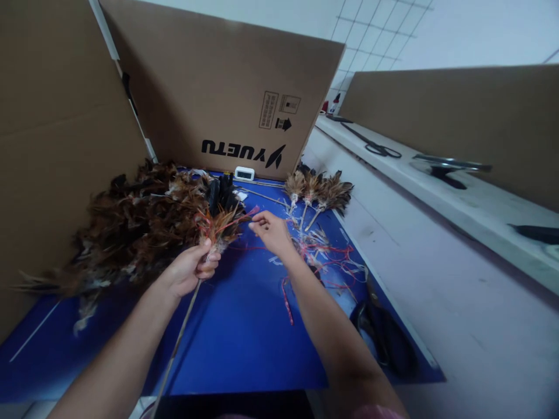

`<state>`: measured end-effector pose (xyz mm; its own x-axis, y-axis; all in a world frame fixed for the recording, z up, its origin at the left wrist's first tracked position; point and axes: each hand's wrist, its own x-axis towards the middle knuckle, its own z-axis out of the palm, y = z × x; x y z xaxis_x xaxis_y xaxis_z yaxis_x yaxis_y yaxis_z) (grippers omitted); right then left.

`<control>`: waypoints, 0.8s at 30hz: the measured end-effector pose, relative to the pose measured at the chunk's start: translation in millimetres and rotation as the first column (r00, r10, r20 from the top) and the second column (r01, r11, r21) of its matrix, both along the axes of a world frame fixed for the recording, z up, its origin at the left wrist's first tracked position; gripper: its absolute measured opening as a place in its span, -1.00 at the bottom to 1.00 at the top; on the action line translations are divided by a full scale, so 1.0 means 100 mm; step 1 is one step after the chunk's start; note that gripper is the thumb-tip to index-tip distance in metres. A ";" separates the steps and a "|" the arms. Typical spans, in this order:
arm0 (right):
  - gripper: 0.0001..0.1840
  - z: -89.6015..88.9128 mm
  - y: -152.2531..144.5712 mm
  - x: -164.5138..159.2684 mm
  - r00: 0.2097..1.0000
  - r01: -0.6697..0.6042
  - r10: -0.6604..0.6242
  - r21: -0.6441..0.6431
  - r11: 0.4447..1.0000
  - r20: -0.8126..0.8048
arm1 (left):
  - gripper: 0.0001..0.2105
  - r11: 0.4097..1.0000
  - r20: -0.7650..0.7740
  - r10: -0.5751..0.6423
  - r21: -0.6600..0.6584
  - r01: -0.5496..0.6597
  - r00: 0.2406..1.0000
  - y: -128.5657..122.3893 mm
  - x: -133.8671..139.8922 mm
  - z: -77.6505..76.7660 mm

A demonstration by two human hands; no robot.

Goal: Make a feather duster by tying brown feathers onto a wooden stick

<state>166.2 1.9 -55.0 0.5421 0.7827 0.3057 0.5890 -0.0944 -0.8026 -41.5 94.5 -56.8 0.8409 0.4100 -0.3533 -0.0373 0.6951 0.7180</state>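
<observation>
My left hand (194,266) is closed around the neck of a feather duster (216,227), where brown and black feathers meet a thin wooden stick. The stick (179,337) slants down toward me past the table's near edge. Red string (238,221) runs from among the feathers toward my right hand (268,230), which pinches it between thumb and fingers. To the left of the duster lies a big pile of brown feathers (135,227). Behind my right wrist, several finished-looking small dusters (318,192) lie with their sticks toward me.
Loose red string and feather scraps (323,256) litter the blue table (244,337). Black-handled scissors (384,331) lie at the right edge. A small white digital display (244,173) stands before the cardboard wall (218,87). More scissors (379,148) rest on the ledge at right.
</observation>
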 end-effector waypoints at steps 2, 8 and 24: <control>-0.88 -0.02 0.05 0.20 0.985 0.065 -0.045 -0.117 0.991 0.164 | -0.78 1.000 -0.002 0.019 -0.005 -0.019 1.000 0.01 -0.01 0.03; -0.79 -0.10 0.36 0.45 0.920 0.143 0.022 -0.387 0.911 0.392 | -0.76 0.998 -0.008 0.056 -0.026 -0.056 0.998 0.05 -0.03 0.05; -0.92 0.25 -0.04 0.19 0.953 0.206 -0.205 -0.019 0.978 -0.223 | -0.78 0.997 -0.008 0.077 -0.012 -0.077 0.997 0.03 0.00 0.00</control>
